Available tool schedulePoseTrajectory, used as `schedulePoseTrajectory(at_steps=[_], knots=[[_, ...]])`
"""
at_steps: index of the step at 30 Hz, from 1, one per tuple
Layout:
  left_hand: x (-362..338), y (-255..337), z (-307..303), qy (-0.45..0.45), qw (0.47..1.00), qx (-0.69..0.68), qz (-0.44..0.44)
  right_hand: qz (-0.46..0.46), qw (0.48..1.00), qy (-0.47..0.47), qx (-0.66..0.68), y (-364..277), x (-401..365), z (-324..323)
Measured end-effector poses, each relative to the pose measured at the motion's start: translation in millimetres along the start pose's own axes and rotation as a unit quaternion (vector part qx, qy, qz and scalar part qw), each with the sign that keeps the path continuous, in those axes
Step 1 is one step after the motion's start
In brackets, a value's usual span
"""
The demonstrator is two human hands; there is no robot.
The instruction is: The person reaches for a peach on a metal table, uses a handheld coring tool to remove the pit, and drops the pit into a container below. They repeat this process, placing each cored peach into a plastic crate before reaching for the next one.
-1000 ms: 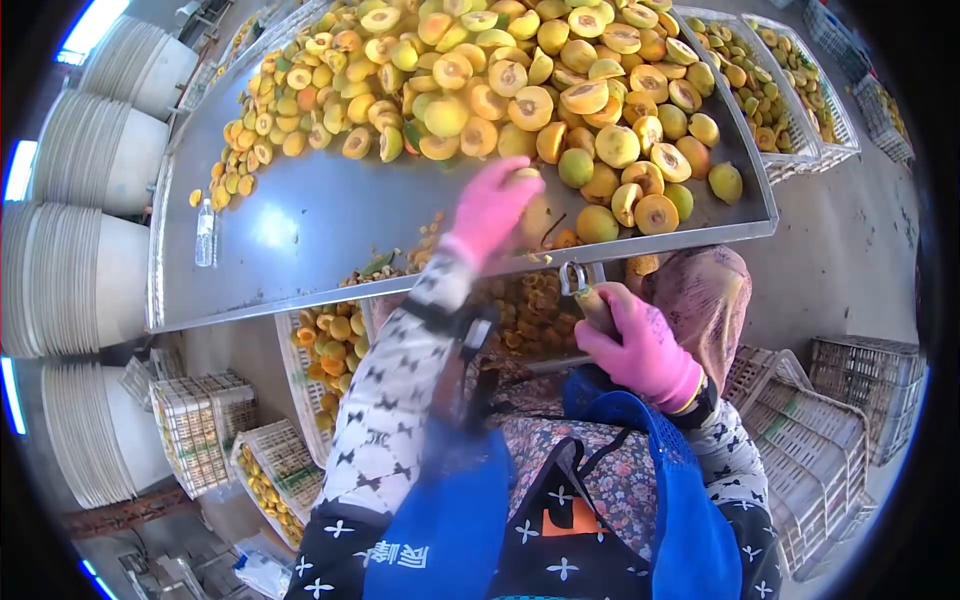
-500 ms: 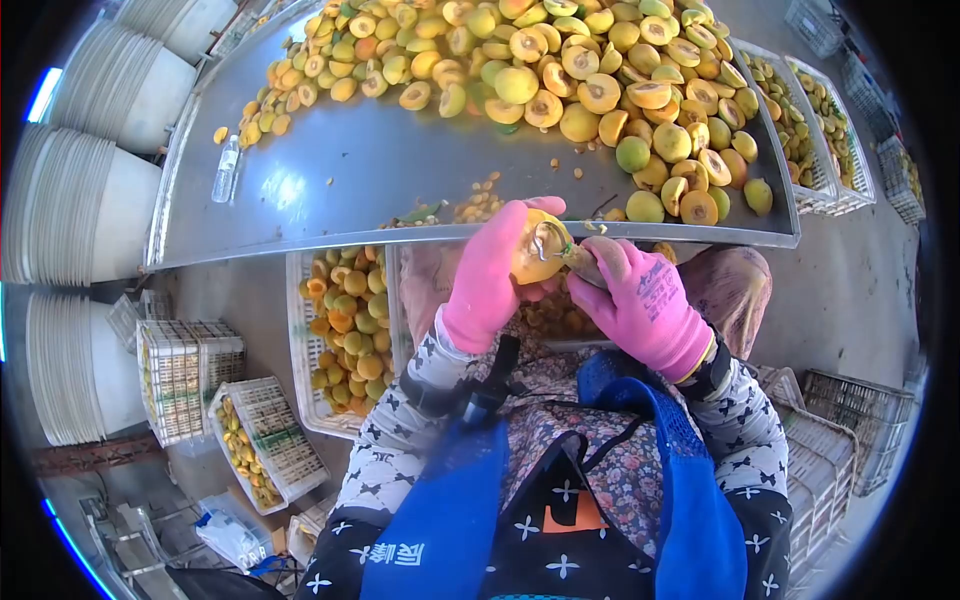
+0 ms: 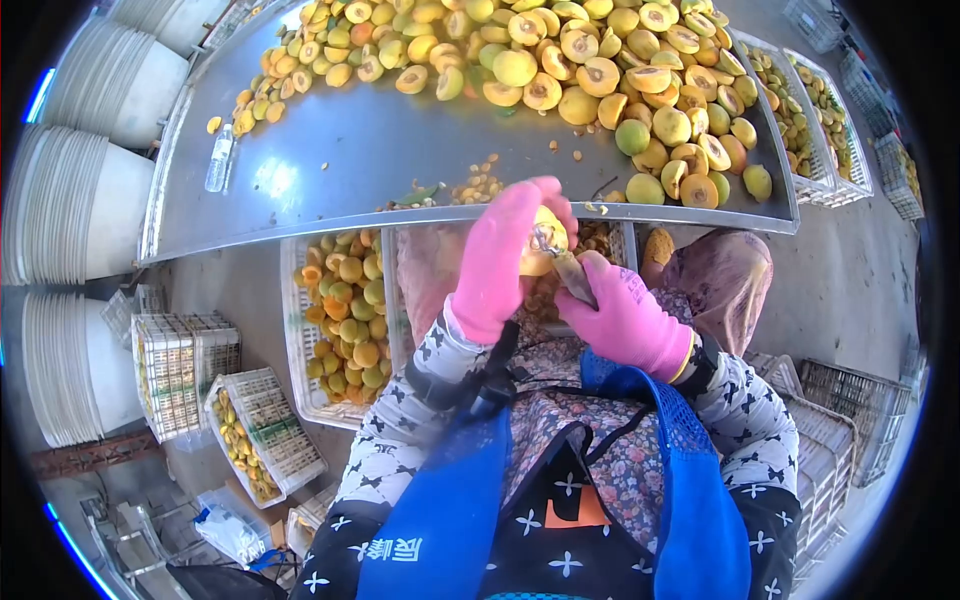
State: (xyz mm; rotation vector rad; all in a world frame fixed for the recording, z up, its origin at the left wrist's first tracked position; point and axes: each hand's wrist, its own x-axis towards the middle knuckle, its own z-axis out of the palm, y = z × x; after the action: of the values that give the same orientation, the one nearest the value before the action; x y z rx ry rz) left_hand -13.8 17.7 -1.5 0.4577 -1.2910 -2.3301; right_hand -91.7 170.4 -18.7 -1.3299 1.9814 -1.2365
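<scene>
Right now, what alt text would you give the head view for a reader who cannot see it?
The pink-gloved left hand holds a yellow fruit while the right hand sets a looped metal tool against it. Ahead, a steel table carries a pile of whole and halved fruit; a crate of fruit stands below.
</scene>
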Motion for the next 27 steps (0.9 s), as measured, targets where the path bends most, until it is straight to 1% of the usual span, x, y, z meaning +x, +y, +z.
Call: schedulePoseTrajectory(at_steps=[3, 5, 6, 7, 8, 9, 11, 12, 13, 15, 16, 18, 19, 20, 21, 24, 27], knots=[[-1.8, -5.1, 8.9, 0.121, 0.985, -0.114, -0.037, -0.032, 0.999, 0.014, 0.026, 8.5, 0.9, 11.5], [-0.6, -10.7, 4.3, 0.105, 0.994, -0.008, 0.007, -0.064, 0.996, 0.013, 0.059, 9.0, -0.5, 19.0], [0.7, -13.4, 2.4, 0.094, 0.994, 0.045, 0.026, 0.024, 0.993, -0.029, 0.113, 6.5, -0.6, 18.2], [0.5, -14.6, 1.9, 0.087, 0.993, 0.065, 0.039, 0.114, 0.977, -0.071, 0.167, 0.9, 0.0, 12.8], [0.9, -14.7, 1.2, 0.08, 0.992, 0.085, 0.054, 0.183, 0.95, -0.113, 0.226, -6.8, 3.8, 5.2], [1.5, -14.7, 0.2, 0.073, 0.989, 0.106, 0.07, 0.255, 0.915, -0.148, 0.275, -14.6, 7.5, -2.5], [5.2, -17.0, -2.4, 0.076, 0.99, 0.094, 0.077, 0.352, 0.827, -0.206, 0.387, -30.1, 16.9, -17.0], [6.9, -18.5, -2.8, 0.077, 0.99, 0.087, 0.081, 0.296, 0.874, -0.172, 0.346, -24.4, 13.5, -10.3], [9.1, -17.0, -3.3, 0.075, 0.994, 0.067, 0.031, 0.238, 0.913, -0.136, 0.302, -14.0, 8.0, 2.1], [11.4, -9.1, -4.4, 0.071, 0.995, 0.026, -0.069, 0.158, 0.956, -0.088, 0.233, -2.8, 2.7, 13.0], [10.9, -7.2, -4.1, 0.068, 0.994, 0.024, -0.083, 0.135, 0.965, -0.077, 0.209, 0.0, 2.5, 14.5], [10.0, -3.6, -4.1, 0.061, 0.992, 0.019, -0.109, 0.183, 0.939, -0.122, 0.265, -0.9, 5.3, 7.7], [9.4, -1.5, -5.3, 0.042, 0.993, 0.015, -0.112, 0.25, 0.889, -0.177, 0.341, -12.7, 11.4, -9.2], [9.4, 0.9, -6.7, 0.022, 0.993, 0.01, -0.113, 0.313, 0.825, -0.23, 0.41, -20.8, 15.3, -20.2], [9.0, 1.4, -7.9, 0.003, 0.993, 0.005, -0.116, 0.312, 0.822, -0.225, 0.42, -23.3, 14.9, -21.0], [10.0, -5.1, -16.0, -0.01, 0.987, 0.152, -0.053, 0.298, 0.815, -0.241, 0.434, -18.3, 16.1, -20.3], [7.0, -20.0, -11.6, 0.107, 0.982, 0.158, 0.008, 0.226, 0.925, -0.119, 0.282, -14.7, 10.3, 8.0]])
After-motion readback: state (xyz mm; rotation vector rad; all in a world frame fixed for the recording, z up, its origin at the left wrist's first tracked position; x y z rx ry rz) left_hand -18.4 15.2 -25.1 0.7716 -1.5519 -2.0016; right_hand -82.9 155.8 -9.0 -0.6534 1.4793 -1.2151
